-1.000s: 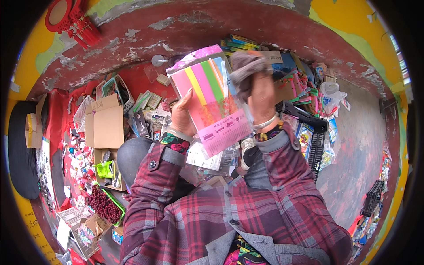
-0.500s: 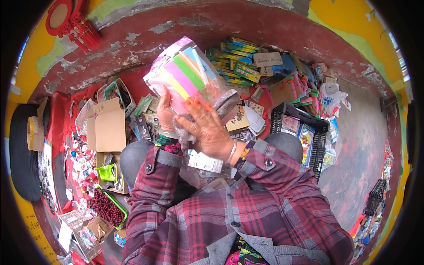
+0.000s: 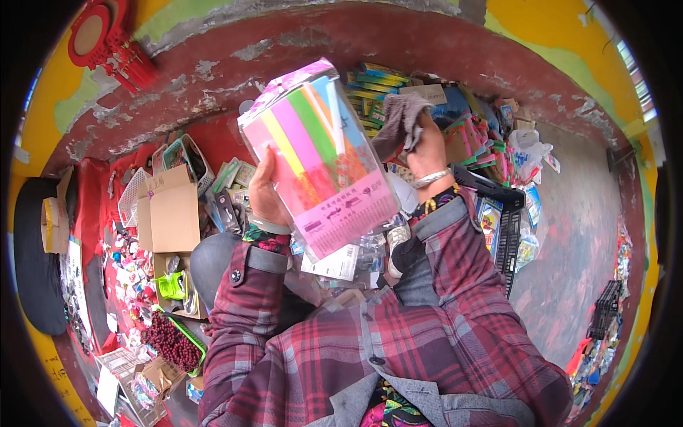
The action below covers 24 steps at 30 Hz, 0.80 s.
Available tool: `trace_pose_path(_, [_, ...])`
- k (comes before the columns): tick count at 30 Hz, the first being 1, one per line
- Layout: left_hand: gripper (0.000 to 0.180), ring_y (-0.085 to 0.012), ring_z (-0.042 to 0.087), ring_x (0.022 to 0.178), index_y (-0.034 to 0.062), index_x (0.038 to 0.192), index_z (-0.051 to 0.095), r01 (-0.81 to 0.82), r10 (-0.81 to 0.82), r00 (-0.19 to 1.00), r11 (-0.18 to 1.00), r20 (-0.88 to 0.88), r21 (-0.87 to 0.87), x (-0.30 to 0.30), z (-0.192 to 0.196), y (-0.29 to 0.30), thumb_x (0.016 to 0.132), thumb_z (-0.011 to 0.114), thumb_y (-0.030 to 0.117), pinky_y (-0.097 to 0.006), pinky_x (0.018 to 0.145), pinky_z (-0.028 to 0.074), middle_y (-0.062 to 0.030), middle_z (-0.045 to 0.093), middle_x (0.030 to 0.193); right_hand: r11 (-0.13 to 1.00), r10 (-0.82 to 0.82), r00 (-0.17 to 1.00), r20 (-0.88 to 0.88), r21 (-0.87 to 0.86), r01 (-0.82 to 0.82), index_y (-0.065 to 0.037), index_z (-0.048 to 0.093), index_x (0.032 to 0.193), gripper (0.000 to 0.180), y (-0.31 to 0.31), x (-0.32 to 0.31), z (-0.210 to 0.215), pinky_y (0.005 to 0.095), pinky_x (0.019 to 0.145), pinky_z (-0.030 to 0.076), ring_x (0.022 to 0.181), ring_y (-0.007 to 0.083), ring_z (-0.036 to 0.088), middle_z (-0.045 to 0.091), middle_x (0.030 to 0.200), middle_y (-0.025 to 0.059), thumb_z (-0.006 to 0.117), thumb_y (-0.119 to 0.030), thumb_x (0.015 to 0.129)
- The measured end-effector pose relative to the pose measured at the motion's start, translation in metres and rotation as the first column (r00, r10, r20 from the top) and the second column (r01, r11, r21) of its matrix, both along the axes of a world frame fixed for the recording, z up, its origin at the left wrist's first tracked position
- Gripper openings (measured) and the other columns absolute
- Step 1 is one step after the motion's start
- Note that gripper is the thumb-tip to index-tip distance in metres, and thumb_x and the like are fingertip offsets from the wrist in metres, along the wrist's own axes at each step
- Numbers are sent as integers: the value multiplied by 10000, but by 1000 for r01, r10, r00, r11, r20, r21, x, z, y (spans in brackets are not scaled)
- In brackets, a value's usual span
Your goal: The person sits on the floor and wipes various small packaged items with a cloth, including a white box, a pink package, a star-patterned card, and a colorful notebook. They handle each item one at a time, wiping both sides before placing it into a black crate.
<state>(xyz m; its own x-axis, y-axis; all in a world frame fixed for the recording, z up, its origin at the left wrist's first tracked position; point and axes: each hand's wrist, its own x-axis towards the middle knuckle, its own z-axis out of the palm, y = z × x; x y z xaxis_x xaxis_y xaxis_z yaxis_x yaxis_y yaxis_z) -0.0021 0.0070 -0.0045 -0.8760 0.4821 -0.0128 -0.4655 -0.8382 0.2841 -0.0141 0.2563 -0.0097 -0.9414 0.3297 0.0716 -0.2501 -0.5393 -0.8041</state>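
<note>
My left hand (image 3: 267, 188) grips the left side of a clear-wrapped pack of coloured paper (image 3: 324, 156), its thumb lying on the front. Pink, yellow, violet, green, orange and blue strips show through the wrapping, above a pale pink printed band. The pack is held up tilted in front of me, and the fingers behind it are hidden. To its right, my right hand (image 3: 429, 153) is closed on a grey-brown cloth (image 3: 403, 122), which bunches up over the fingers. Hand and cloth are apart from the pack.
On the left stand an open cardboard box (image 3: 168, 213), a white basket (image 3: 134, 191) and a green-rimmed tray of dark red beads (image 3: 174, 338). A black crate (image 3: 511, 235) is by my right knee. Long boxes (image 3: 373, 82) are stacked by the wall, near a plastic bag (image 3: 528, 151).
My right hand has lifted off the pack and moved right and up with the cloth. The pack now faces me more squarely, its printed lower band uncovered. My left hand keeps its grip.
</note>
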Motion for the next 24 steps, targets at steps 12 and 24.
trace_pose_path(12, [371,-262,549,1048,37,1238,438,6,-18,998,986,-66,-165,-9,-19,-7,934,435,250,-405,911,436,-115,548,1178,688,613,780,-125,-401,-605,-30,466,1218,366,-15,10,-12,296,897,444,1044,169,548,558,1146,77,543,-77,863])
trace_pose_path(24, [470,-294,485,1127,31,1279,413,-195,201,980,960,11,-200,-25,-29,-1,924,431,338,-435,989,349,-135,495,1258,771,588,742,320,55,-635,9,538,1099,348,-21,15,-7,269,765,486,846,148,602,613,984,70,611,4,759])
